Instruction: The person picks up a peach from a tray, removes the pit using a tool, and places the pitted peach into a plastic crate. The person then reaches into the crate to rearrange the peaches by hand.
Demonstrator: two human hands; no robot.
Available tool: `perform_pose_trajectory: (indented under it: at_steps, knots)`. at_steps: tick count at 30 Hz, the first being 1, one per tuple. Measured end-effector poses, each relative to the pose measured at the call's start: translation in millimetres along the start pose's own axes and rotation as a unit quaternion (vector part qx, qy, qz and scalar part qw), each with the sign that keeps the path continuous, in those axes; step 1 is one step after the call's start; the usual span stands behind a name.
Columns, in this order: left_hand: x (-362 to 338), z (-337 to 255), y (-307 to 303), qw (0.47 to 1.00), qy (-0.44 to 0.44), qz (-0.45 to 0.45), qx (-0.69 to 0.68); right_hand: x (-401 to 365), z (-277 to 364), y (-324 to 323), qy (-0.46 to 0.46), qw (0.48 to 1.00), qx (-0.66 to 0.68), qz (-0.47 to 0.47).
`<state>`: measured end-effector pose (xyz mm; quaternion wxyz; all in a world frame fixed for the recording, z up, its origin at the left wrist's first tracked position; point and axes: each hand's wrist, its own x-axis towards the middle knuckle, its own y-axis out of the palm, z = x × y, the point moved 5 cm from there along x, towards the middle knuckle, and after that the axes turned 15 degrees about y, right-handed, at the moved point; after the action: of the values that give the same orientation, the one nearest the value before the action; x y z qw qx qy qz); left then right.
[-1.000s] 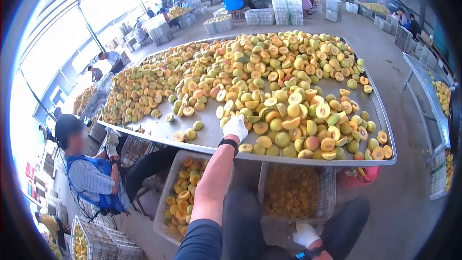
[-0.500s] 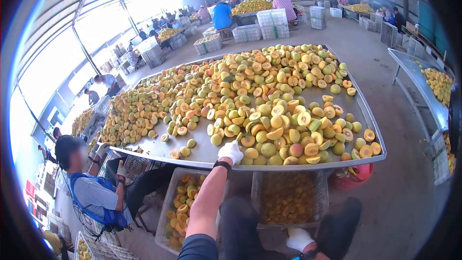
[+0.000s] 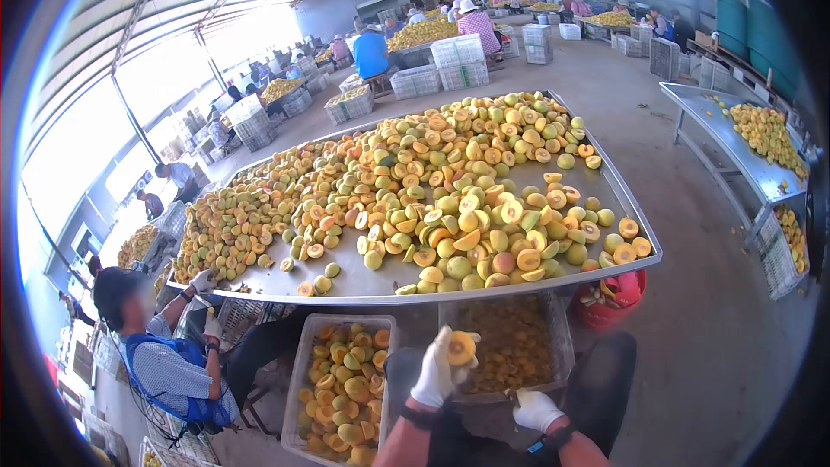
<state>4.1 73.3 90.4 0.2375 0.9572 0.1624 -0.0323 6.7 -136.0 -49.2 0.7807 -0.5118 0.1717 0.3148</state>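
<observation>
My left hand (image 3: 435, 372), in a white glove, is raised below the table's front edge and closed on a peach half (image 3: 462, 348), its cut orange face showing. Lower to the right, my right hand (image 3: 538, 411), also gloved, is closed around a small thin object whose kind I cannot make out; only a dark tip shows. The metal table (image 3: 363, 290) in front of me carries a large heap of halved peaches (image 3: 424, 164). Between my knees stands a crate (image 3: 564, 342) with brownish pieces in it, too blurred to name.
A crate (image 3: 391, 322) of peach halves stands left of my legs. A red bucket (image 3: 609, 311) sits under the table's right corner. A co-worker (image 3: 173, 355) in gloves sits at left. Another metal table (image 3: 705, 112) with fruit stands at right, with stacked crates (image 3: 461, 62) behind.
My left hand has come back from the fruit on the table's front edge and now holds a peach half over my lap. My right hand has risen slightly. The view has shifted.
</observation>
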Motion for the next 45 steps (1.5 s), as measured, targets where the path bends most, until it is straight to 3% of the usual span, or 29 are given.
perform_pose_trajectory:
  at_steps: [2, 5, 9, 10, 13, 16, 22, 25, 27, 29, 34, 45]
  knots:
    - [-16.8, 50.7, -7.1, 0.992, -0.081, 0.01, -0.099, -4.9, -1.3, -0.2, -0.02, 0.999, 0.018, -0.019]
    - [-30.1, 107.6, -26.7, 0.975, -0.123, -0.04, -0.183, -14.3, -1.6, -3.3, -0.003, 0.999, 0.035, -0.013]
    - [-42.3, 92.5, -16.9, 0.974, -0.087, -0.048, -0.206, -12.1, -0.3, -4.2, -0.037, 0.995, 0.068, -0.065]
    - [-38.3, 93.6, -22.5, 0.966, -0.066, 0.021, -0.251, -11.5, 1.2, -7.3, -0.041, 0.99, 0.11, -0.074]
    - [-34.2, 95.4, -21.5, 0.965, -0.028, -0.006, -0.262, -18.2, 7.3, -19.8, -0.045, 0.981, 0.16, -0.099]
    - [-32.7, 101.3, -21.9, 0.968, -0.031, 0.001, -0.251, -29.1, 11.8, -32.6, -0.095, 0.969, 0.179, -0.141]
    - [-33.1, 100.3, -14.7, 0.933, -0.05, 0.039, -0.355, -39.5, 12.5, -38.1, -0.081, 0.971, 0.173, -0.141]
    - [-28.3, 113.0, -23.2, 0.951, -0.056, -0.04, -0.303, -53.2, 20.9, -45.9, -0.093, 0.965, 0.197, -0.145]
    - [-28.6, 107.3, -21.8, 0.974, 0.01, -0.057, -0.218, -60.8, 27.4, -49.9, -0.143, 0.948, 0.209, -0.191]
    - [-30.6, 103.8, -14.3, 0.963, -0.008, -0.059, -0.262, -66.5, 33.0, -53.8, -0.167, 0.941, 0.205, -0.209]
    - [-33.2, 112.6, -11.9, 0.927, -0.086, -0.058, -0.36, -77.2, 48.6, -50.2, -0.13, 0.964, 0.177, -0.148]
    - [-36.6, 119.3, -16.6, 0.954, -0.086, -0.089, -0.272, -66.7, 60.9, -30.2, -0.168, 0.96, 0.065, -0.215]
